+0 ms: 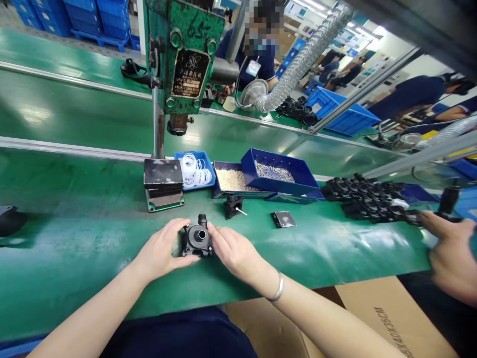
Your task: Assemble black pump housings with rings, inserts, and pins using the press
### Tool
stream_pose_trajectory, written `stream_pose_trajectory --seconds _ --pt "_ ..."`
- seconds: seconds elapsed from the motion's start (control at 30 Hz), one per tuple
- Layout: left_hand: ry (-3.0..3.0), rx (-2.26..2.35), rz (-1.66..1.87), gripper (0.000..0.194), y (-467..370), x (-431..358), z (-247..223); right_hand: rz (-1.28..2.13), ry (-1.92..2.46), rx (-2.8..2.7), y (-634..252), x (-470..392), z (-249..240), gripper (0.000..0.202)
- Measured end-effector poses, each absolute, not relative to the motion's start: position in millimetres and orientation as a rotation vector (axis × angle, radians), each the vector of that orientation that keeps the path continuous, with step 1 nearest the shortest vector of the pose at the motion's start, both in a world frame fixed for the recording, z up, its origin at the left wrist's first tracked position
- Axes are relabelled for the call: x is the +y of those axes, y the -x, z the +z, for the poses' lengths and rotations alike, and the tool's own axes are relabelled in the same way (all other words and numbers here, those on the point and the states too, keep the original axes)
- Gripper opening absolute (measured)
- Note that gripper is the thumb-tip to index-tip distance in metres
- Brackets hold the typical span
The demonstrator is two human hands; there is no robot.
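A small black water pump (197, 239) with two pipe stubs rests on the green bench in front of me, its round inlet facing up. My left hand (164, 248) grips it from the left, fingers behind and thumb along the near edge. From the right, the fingertips of my right hand (233, 248) press against its side by the upright outlet. Just beyond lies a black pump cover (233, 206) with a thin white shaft sticking out. A flat black square piece (283, 219) sits further right.
A green hand press (186, 64) stands behind a black block (164, 179). Nearby are a blue tray of white rings (210, 181), a bin of beige bits (218, 191) and a bin of metal pins (301, 184). Black parts (365, 196) are piled right, near a co-worker's hand (452, 253).
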State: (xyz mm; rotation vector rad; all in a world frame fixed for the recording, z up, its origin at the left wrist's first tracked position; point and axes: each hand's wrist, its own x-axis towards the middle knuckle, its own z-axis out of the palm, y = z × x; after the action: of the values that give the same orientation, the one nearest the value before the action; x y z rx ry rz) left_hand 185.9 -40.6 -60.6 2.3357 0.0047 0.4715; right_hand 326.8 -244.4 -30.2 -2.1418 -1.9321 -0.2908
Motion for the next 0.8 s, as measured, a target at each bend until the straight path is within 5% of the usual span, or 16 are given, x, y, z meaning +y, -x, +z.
stream_pose_trajectory --seconds 0.13,0.27,0.37,0.43,0.53,0.8 --pt "-2.326 -0.003 0.463 0.075 -187 -39 -59 -0.255 2.123 -1.907 -342 -242 -4 0.036" --pt "-2.348 -0.010 0.430 0.076 -186 -36 -59 -0.581 2.275 -1.291 -425 -231 51 0.028" --pt "-2.371 -0.010 0.405 0.078 -185 -35 -59 -0.257 2.698 -0.927 -505 -221 72 0.025" --pt "-2.381 -0.005 0.392 0.077 -184 -34 -59 -0.016 2.785 -0.888 -544 -216 69 0.011" --pt "-2.393 0.003 0.394 0.074 -184 -33 -59 0.144 2.779 -0.880 -572 -211 51 0.016" --pt "-2.397 0.007 0.406 0.074 -185 -33 -61 -0.028 2.633 -0.725 -579 -220 32 0.011"
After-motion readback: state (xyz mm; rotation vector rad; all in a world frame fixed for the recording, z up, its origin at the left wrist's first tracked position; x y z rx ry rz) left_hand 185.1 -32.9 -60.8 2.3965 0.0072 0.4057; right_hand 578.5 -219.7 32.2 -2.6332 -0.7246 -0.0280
